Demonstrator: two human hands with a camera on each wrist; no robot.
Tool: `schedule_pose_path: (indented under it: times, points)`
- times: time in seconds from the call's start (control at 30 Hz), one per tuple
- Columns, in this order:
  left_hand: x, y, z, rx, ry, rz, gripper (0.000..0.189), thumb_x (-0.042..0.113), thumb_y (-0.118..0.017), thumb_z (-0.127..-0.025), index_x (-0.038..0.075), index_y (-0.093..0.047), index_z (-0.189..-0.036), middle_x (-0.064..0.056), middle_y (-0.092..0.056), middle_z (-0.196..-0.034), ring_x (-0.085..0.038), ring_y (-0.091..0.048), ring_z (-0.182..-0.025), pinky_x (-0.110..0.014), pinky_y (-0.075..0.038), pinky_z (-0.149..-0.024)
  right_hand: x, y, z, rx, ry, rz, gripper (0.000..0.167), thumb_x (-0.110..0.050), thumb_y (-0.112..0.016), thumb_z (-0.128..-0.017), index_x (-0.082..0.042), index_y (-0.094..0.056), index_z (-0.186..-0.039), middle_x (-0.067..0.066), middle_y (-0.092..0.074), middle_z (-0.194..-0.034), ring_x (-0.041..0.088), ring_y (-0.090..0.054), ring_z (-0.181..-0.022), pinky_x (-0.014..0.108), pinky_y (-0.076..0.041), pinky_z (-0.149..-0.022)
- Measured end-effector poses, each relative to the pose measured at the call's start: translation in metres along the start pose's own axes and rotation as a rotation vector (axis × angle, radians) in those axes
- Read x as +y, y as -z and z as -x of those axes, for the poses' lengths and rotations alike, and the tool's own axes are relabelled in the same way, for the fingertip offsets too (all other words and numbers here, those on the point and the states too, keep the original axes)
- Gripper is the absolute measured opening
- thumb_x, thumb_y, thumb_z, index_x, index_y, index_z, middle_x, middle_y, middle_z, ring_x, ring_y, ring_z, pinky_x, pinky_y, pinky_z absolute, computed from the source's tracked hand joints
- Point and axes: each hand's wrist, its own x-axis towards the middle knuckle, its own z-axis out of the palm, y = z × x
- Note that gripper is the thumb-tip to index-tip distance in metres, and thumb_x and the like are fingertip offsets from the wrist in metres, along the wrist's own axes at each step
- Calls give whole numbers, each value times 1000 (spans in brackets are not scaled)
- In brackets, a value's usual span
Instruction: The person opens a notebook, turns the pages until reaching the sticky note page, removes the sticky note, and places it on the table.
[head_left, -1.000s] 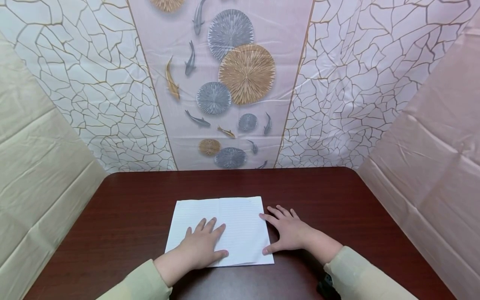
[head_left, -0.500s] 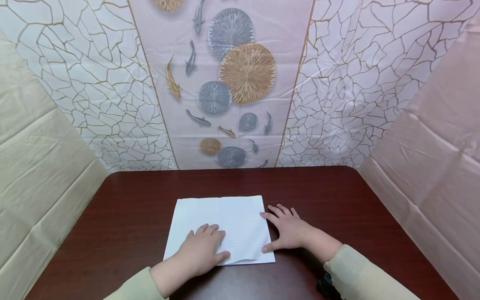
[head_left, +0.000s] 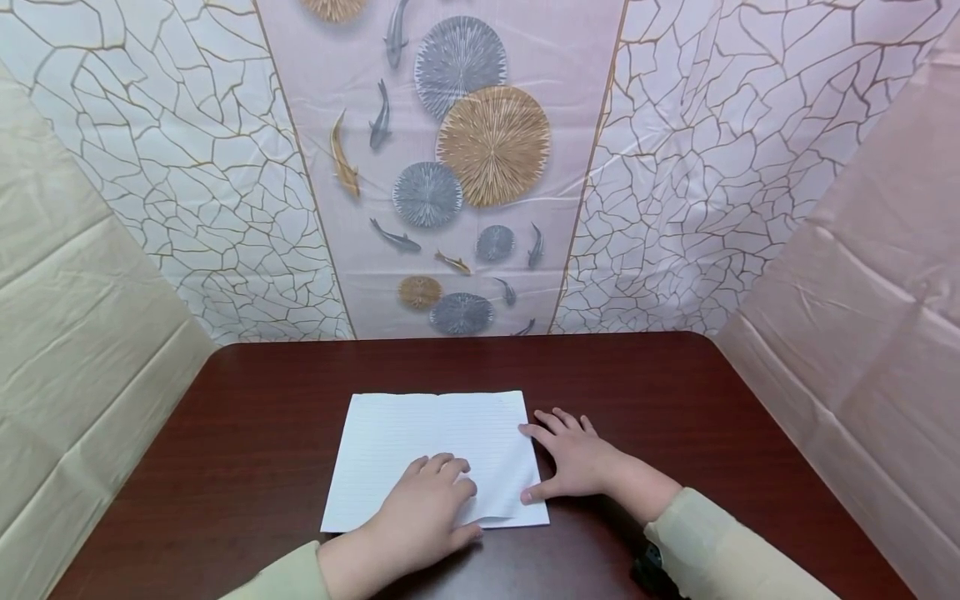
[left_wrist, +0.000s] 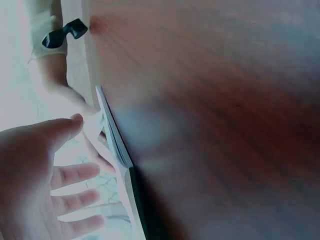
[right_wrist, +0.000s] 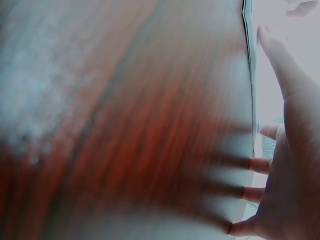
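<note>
A notebook (head_left: 390, 437) lies spread out on the brown table, its white pages ruled with lines. Over its near middle is my left hand (head_left: 423, 515), fingers bent a little and thumb pointing right past the near edge. The left wrist view has that hand (left_wrist: 30, 175) with nothing between thumb and fingers, seemingly just above the notebook (left_wrist: 116, 142). At the right edge my right hand (head_left: 577, 465) has its fingers spread; thumb and index fingertip touch the page, the other fingertips rest on the table. A page lifts slightly at the near right.
The brown table (head_left: 262, 392) reaches back to a patterned cloth backdrop (head_left: 442, 275). Pale cloth walls (head_left: 82, 358) stand to the left and right. A dark device (head_left: 654, 567) sits at the right sleeve.
My left hand has slid right and toward the near edge, its fingers going from straight and spread to slightly bent. The near page edge has risen a little. My right hand stays put.
</note>
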Motion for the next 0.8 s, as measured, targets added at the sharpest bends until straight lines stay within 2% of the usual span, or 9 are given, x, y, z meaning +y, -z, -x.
schedule_pose_path:
  times: [0.17,0.3,0.53,0.8]
  points:
    - [5,0,-5,52,-87,-75,39,57,-72,-82,20,-68,-97,-2,-61,-121,-27,-54,-121,-49,-44,-100,0,-2,-1,11,0,20,110,-92,-57,-63,-29,-39,-152,10,-30,-159,41,-22,-146,70,-20,-109]
    - [8,-1,-9,73,-121,-106,36,53,-74,-82,19,-69,-93,-3,-62,-120,-27,-55,-121,-48,-44,-101,0,-2,-1,27,8,18,109,-91,-57,-64,-27,-41,-151,12,-32,-158,43,-23,-145,71,-21,-108]
    - [10,-1,-12,63,-119,-133,25,43,-74,-84,20,-70,-92,-2,-63,-119,-26,-56,-119,-46,-45,-101,2,-5,-2,42,15,25,108,-91,-57,-65,-27,-41,-151,12,-33,-157,42,-25,-145,71,-22,-108]
    - [11,-4,-15,95,-130,-152,18,35,-72,-86,17,-72,-87,-2,-65,-112,-26,-58,-114,-45,-47,-99,5,-8,-4,39,6,38,112,-93,-55,-63,-27,-39,-152,11,-32,-158,41,-24,-145,70,-23,-108]
